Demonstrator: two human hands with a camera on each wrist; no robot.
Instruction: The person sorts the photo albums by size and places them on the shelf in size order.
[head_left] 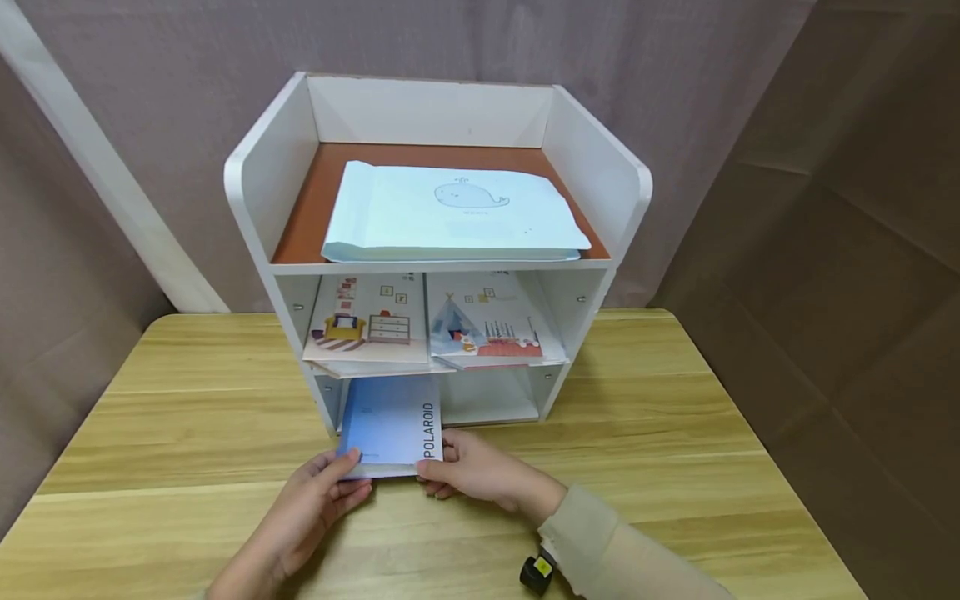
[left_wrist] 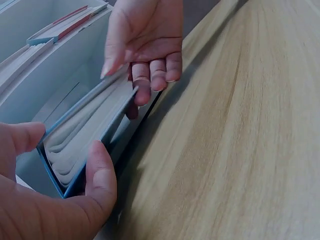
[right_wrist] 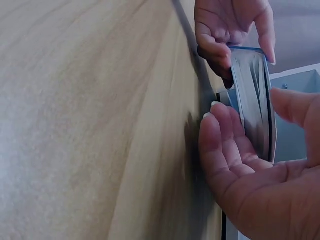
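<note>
From the head view, the left hand [head_left: 311,500] and right hand [head_left: 468,467] pinch the near corners of a blue book [head_left: 390,427] (spine reading POLAROID) half inside the white shelf's [head_left: 255,192] bottom compartment. Both wrist views show thumbs above and fingers beneath its page edge.

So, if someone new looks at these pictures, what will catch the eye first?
Probably the blue hardcover book marked POLAROID, half inside the bottom left compartment of the white three-tier shelf unit on the light wooden table. The left hand and right hand grip its near corners. Next comes the pale blue envelope with a whale drawing, lying flat on the top tier.
</note>
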